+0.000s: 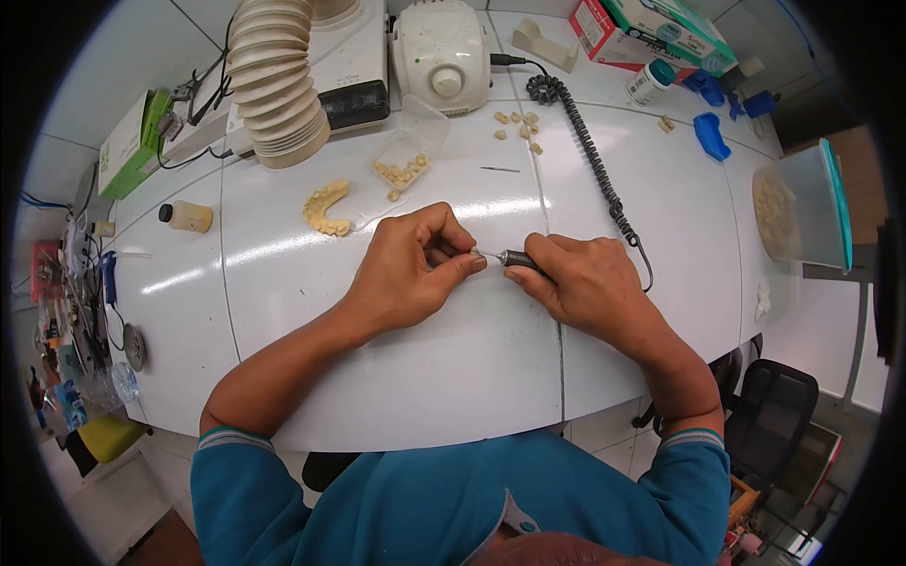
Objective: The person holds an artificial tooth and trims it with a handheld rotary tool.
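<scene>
My right hand [595, 288] is wrapped around a dark rotary handpiece [517, 259], its thin metal bur pointing left. My left hand [411, 269] pinches thumb and forefinger together right at the bur's tip; whatever sits between those fingertips is too small or hidden to make out. Just beyond my left hand lies a yellowish dental arch model [326, 208]. Near it stands an opened clear plastic box [401, 162] with several small tooth-coloured pieces inside. A slim metal tool [500, 169] rests on the table above the handpiece.
The coiled cord [595, 141] runs from the white control unit [442, 58] down the right side. Several tooth-like pieces [516, 120] are scattered at the back. A ribbed hose [276, 85] hangs back left, a small bottle [187, 217] lies left, and a lidded tub [797, 208] stands right.
</scene>
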A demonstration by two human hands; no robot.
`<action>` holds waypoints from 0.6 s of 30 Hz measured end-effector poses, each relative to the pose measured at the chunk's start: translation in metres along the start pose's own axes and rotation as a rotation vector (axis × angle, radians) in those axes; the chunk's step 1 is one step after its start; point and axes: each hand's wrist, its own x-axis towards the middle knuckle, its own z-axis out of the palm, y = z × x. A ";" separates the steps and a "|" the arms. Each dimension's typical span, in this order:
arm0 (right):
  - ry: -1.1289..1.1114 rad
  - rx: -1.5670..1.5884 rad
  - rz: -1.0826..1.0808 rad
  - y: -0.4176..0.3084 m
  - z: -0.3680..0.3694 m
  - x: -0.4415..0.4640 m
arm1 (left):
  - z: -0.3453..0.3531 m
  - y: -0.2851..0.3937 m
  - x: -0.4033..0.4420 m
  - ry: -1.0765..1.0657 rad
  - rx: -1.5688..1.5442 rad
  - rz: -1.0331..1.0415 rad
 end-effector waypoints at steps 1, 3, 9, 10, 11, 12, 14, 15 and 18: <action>-0.002 -0.001 0.001 0.000 0.000 0.000 | 0.000 0.000 0.000 0.001 -0.007 0.007; -0.006 -0.004 0.000 0.000 -0.001 0.000 | 0.000 0.002 0.000 0.003 -0.001 0.003; 0.017 0.002 -0.012 0.001 0.001 0.000 | 0.001 -0.001 0.000 0.018 -0.013 0.013; 0.014 -0.002 -0.008 0.001 0.001 0.000 | 0.001 0.000 0.000 0.019 -0.013 0.010; 0.012 -0.006 -0.004 0.001 0.001 0.000 | 0.001 -0.001 0.000 0.020 -0.016 0.014; 0.010 -0.010 0.001 0.000 0.001 0.000 | 0.001 -0.001 0.000 0.021 -0.018 0.017; 0.002 -0.005 0.003 0.000 0.000 0.000 | 0.001 0.000 0.000 0.022 -0.018 0.012; -0.001 -0.003 0.004 0.000 0.000 0.000 | 0.001 0.002 -0.001 0.023 -0.014 0.003; 0.003 -0.003 0.005 0.000 0.000 0.000 | 0.001 0.002 0.000 0.024 -0.012 -0.008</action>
